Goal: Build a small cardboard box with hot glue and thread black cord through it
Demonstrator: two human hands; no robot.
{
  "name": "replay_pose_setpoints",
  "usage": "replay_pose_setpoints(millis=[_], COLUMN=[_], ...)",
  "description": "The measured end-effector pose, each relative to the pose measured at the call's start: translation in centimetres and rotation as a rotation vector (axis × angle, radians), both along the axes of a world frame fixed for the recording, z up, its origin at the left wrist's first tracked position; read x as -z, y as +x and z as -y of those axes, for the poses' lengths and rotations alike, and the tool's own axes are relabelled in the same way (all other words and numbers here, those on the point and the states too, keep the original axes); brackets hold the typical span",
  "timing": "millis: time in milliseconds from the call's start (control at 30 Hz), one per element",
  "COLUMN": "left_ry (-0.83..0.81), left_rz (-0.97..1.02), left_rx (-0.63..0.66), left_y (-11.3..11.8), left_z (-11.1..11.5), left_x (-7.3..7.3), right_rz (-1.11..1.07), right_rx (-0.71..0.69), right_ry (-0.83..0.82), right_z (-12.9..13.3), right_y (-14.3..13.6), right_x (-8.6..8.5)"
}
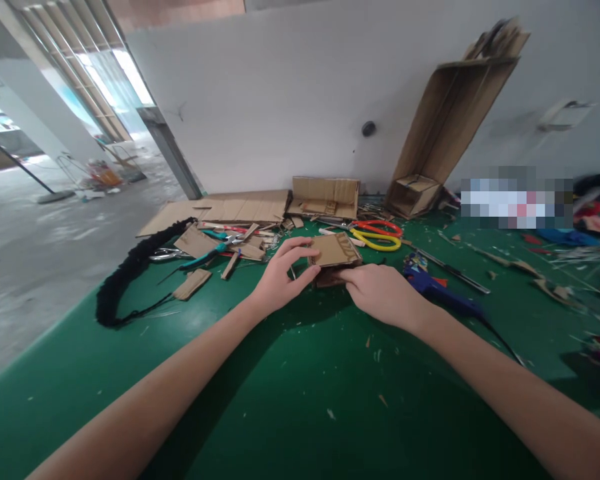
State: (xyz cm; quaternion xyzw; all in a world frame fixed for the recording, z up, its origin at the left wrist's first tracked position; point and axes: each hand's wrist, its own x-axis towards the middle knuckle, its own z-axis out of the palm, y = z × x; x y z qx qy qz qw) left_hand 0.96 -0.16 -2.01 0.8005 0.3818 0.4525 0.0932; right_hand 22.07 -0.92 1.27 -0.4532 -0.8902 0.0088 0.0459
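Note:
A small cardboard box (336, 249) with a flat top panel is between my hands near the middle of the green table (300, 400). My left hand (286, 273) grips its left side, with fingers on the top edge and the thumb at the front. At the front right, my right hand (380, 291) is closed, its index finger reaching into the dark gap under the top panel. Whether that hand pinches anything inside is hidden. Scissors with red and yellow handles (377, 240) lie just behind the box.
A blue glue gun (443, 293) and a metal-tipped cutter (453, 272) lie at the right. Teal-handled pliers (205, 257), cardboard scraps (193, 284) and a black fuzzy strip (125, 280) are at the left. A tall cardboard trough (450, 120) leans on the wall.

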Motion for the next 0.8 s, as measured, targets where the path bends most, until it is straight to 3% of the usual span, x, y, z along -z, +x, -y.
replay_pose_setpoints(millis=[467, 800], left_ry=[0.005, 0.008], left_rz=[-0.007, -0.007], left_rx=[-0.001, -0.006], left_y=[0.02, 0.08], left_z=[0.05, 0.12], left_x=[0.07, 0.09], right_rz=[0.145, 0.137], right_rx=[-0.017, -0.005], right_ry=[0.123, 0.086], right_z=[0.56, 0.24], right_y=[-0.71, -0.59], right_x=[0.25, 0.22])
